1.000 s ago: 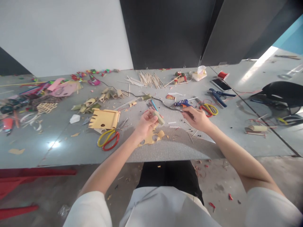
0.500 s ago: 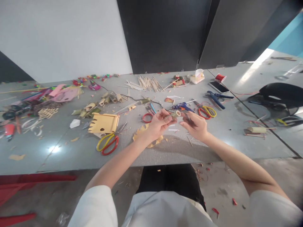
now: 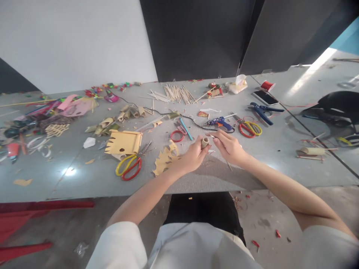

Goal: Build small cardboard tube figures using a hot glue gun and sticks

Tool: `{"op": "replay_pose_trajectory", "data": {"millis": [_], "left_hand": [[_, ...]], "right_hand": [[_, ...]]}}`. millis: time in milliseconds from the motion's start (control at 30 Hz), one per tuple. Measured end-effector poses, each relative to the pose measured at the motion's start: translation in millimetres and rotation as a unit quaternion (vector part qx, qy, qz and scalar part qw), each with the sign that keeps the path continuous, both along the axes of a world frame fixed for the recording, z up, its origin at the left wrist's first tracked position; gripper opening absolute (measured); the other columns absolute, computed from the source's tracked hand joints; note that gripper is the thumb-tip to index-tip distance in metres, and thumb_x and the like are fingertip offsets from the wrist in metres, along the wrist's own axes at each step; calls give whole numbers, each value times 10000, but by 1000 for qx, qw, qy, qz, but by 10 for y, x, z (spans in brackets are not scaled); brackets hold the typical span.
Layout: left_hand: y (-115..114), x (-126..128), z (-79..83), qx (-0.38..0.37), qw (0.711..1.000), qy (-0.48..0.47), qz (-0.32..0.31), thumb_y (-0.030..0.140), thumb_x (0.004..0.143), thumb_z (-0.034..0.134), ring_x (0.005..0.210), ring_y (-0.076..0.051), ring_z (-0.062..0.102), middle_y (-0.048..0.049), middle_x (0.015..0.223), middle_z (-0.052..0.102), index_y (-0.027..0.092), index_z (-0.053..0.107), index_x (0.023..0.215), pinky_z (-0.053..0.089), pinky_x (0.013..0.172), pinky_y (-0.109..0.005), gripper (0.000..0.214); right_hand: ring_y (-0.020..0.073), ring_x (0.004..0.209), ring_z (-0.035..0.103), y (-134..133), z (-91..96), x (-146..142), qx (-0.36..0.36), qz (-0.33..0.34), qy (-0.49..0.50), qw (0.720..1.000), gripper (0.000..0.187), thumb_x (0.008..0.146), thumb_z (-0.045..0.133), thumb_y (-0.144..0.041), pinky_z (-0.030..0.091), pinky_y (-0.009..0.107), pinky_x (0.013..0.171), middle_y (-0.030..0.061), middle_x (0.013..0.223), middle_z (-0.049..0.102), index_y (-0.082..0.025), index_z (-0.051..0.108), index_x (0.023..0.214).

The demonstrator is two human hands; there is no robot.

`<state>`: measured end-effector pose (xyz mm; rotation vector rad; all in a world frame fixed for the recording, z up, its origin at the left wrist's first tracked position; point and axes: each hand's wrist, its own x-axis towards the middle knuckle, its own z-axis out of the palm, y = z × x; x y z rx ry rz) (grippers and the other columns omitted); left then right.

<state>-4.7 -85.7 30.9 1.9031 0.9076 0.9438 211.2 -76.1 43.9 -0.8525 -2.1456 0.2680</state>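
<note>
My left hand [image 3: 194,154] is closed round a short bamboo tube [image 3: 205,142], whose open end faces up toward me. Just to its right, my right hand [image 3: 228,146] is closed with the fingertips pinching a small, thin piece, too small to name, close to the tube's rim. Under my left wrist lies a yellow card cutout [image 3: 165,158] with jagged edges. Beyond the hands are a blue hot glue gun [image 3: 220,122], a blue pen [image 3: 186,129] and a red ring [image 3: 177,136].
Yellow-and-red scissors [image 3: 129,166] lie left by a notched yellow card box [image 3: 123,142]. Bamboo pieces [image 3: 108,125] and wooden sticks [image 3: 179,93] are farther back. Rightward are more scissors [image 3: 249,129], blue pliers [image 3: 262,112], a phone [image 3: 266,98] and a red thread spool [image 3: 267,86].
My left hand has turned the bamboo tube more upright and brought it slightly nearer to me. My right hand stays beside it, its fingertips now near the rim. The view has shifted slightly.
</note>
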Motion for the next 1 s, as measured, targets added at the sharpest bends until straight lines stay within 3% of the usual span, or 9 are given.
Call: {"op": "replay_pose_trajectory", "data": {"millis": [233,467,1000], "left_hand": [[113,-81,-36,65,995,28,68,370,1108,512,760,-179,611,9,809,597,240,479,1040,430,725,-309,150],[177,-140,-77,74,992,46,87,269,1053,569,634,-153,518,60,685,483,244,500,1056,369,655,-290,74],[172,-136,-97,92,991,68,68,237,1066,524,713,-156,556,12,792,562,237,471,994,397,697,-293,89]], "right_hand": [[183,774,718,27,-6,36,66,-6,-101,993,331,1163,448,-333,509,301,669,90,1057,782,-198,648,1388],[167,732,702,78,-2,94,135,-3,-110,985,352,1143,509,-288,493,297,643,71,946,778,-189,672,1438],[185,816,755,139,-24,126,161,-29,-141,976,399,1138,522,-273,545,298,688,88,1054,813,-196,617,1517]]}}
